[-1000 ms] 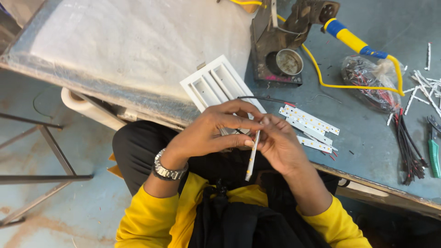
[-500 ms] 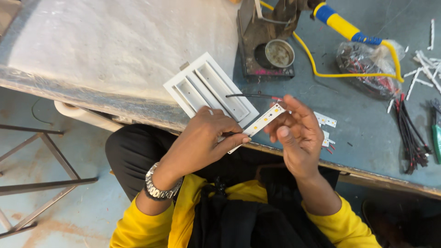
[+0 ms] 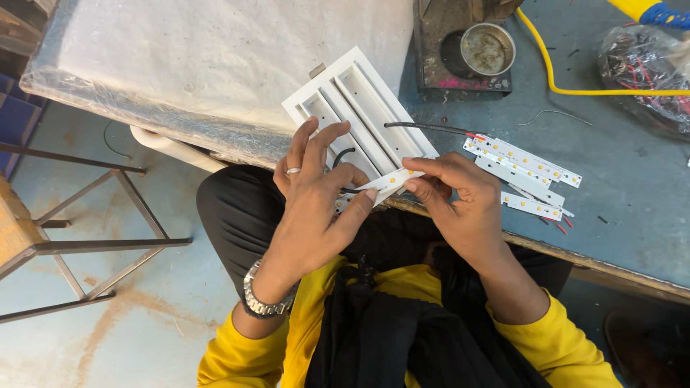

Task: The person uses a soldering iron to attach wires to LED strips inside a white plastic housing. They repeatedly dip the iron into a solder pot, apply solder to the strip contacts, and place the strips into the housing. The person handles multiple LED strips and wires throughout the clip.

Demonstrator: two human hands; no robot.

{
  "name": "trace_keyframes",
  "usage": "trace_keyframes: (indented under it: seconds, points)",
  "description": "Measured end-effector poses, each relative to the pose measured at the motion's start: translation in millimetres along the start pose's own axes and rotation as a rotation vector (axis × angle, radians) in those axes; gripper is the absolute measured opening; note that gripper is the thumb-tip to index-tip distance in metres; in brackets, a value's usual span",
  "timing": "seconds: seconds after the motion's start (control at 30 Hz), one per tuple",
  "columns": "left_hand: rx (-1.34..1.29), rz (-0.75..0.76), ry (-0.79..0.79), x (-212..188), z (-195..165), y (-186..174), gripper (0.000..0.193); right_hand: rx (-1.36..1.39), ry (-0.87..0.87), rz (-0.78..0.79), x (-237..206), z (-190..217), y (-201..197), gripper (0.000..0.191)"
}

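A narrow white LED strip (image 3: pixel 392 181) with small yellow dots is held between both hands over my lap, at the bench's front edge. My left hand (image 3: pixel 316 208), with a ring and a metal wristwatch, pinches its near end with the thumb while the fingers spread upward. My right hand (image 3: pixel 456 201) grips the strip's far end with thumb and fingertips. Just behind the hands lies a white slotted light housing (image 3: pixel 359 108) with three channels. A black wire (image 3: pixel 424 127) with a red tip runs from it toward several more LED strips (image 3: pixel 525 169) on the blue bench.
A metal stand with a round tin cup (image 3: pixel 487 49) stands at the back. A yellow cable (image 3: pixel 575 79) curves to a bag of red wires (image 3: pixel 647 68) at right. Plastic-covered white sheet (image 3: pixel 180 65) fills the left bench. A metal stool frame (image 3: pixel 93 237) stands on the floor left.
The strip went from hanging upright to lying nearly level between both hands. My left hand's fingers opened and spread upward; the view moved closer.
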State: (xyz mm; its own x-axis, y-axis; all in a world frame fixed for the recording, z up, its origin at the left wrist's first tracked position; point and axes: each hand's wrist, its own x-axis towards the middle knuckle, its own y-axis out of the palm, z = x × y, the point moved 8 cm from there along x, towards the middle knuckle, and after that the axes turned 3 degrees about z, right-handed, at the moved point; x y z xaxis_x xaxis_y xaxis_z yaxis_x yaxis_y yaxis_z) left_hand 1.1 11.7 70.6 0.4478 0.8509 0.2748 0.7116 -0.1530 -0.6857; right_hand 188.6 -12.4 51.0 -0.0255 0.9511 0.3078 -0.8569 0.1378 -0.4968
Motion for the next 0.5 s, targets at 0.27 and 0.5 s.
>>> trace_keyframes:
  seconds: [0.27, 0.5]
  points:
    - [-0.129, -0.111, -0.100, -4, 12, 14, 0.020, -0.038, -0.007, -0.006, 1, -2, -3, 0.027]
    - [-0.072, -0.214, -0.161, -6, 14, 24, 0.013, 0.060, 0.165, 0.084, 2, -19, -1, 0.026]
